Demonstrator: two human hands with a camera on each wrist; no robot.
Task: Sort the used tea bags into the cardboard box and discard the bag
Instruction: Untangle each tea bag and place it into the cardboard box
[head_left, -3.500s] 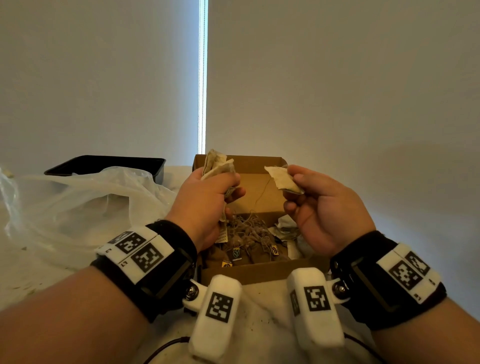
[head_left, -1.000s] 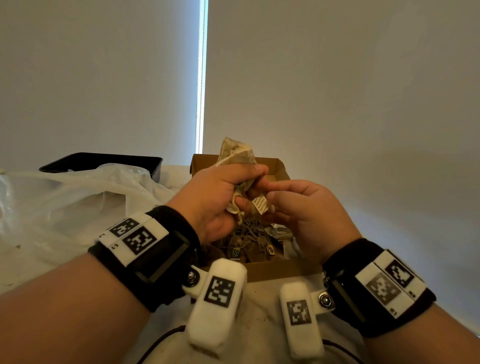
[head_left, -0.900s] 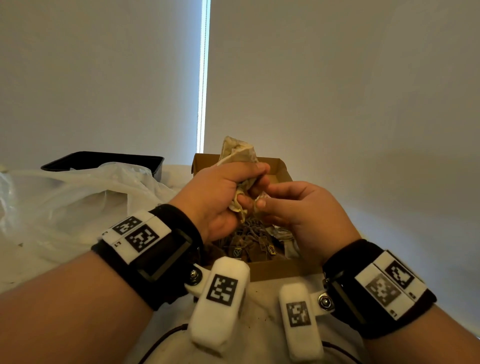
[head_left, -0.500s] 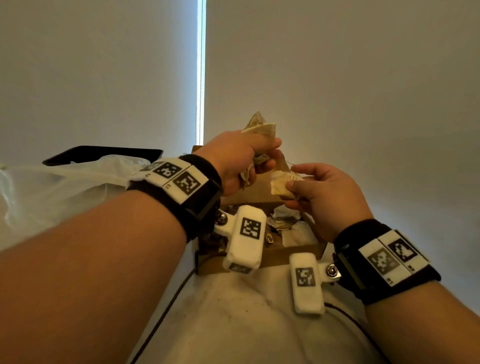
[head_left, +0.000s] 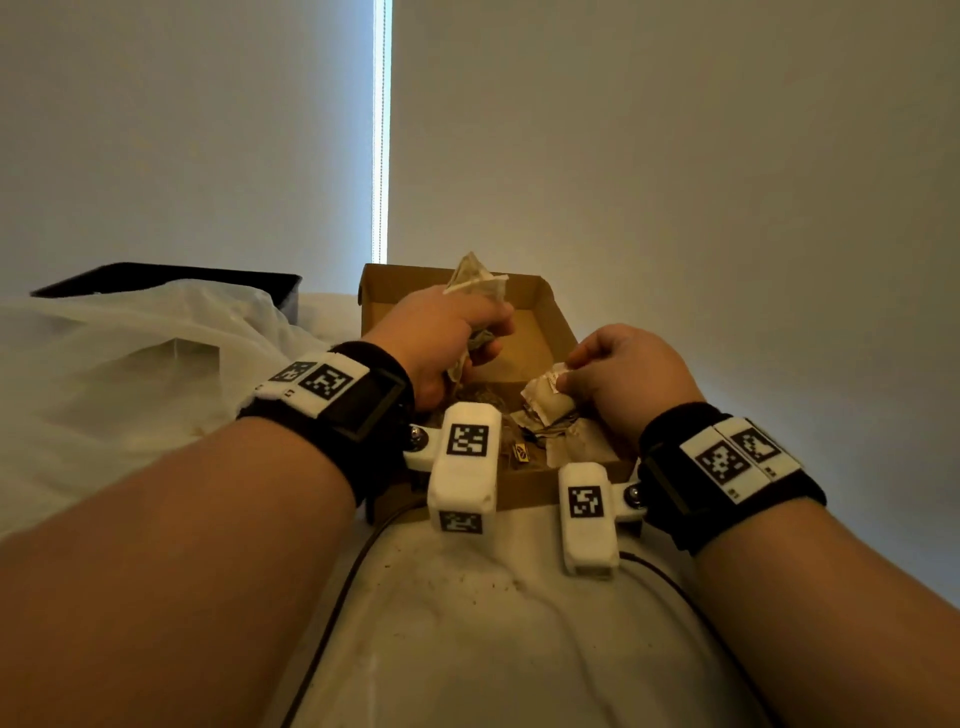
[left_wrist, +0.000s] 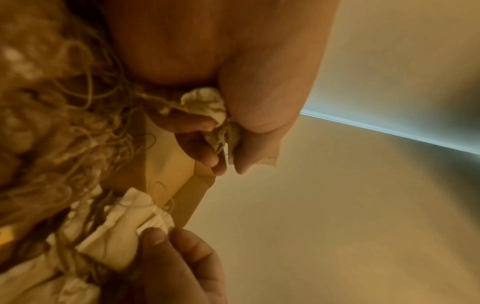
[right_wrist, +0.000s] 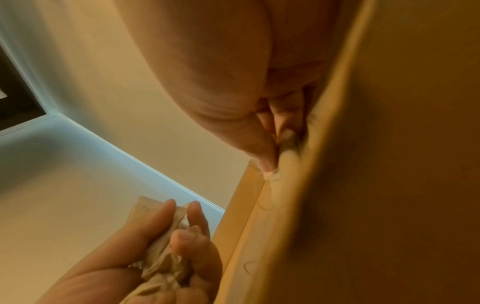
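**A:** Head view. What do the two hands hold?

**B:** The left hand (head_left: 441, 338) is curled round a bunch of used tea bags (head_left: 478, 283), raised over the open cardboard box (head_left: 550, 332). The right hand (head_left: 623, 374) pinches a single tea bag (head_left: 550, 402) between thumb and fingertips, low inside the box, just above the pile of tea bags (head_left: 561, 441) lying there. The clear plastic bag (head_left: 156, 353) lies crumpled on the white table (head_left: 493, 649) to the left of the box, with a black tray (head_left: 171, 275) behind it.

**A:** What does the left wrist view add?

**B:** The tangle of strings (left_wrist: 64, 123) trailing from the clutched bunch (left_wrist: 210, 107), hidden in the head view behind the hand, and the right hand's fingertips (left_wrist: 155, 236) nipping the pale bag's edge.

**A:** And the right wrist view?

**B:** The box wall (right_wrist: 298, 205) from inside, close against the right hand's knuckles, and the left hand's fingers (right_wrist: 168, 209) wrapped about its bunch from below. The pinched bag itself is blurred there.
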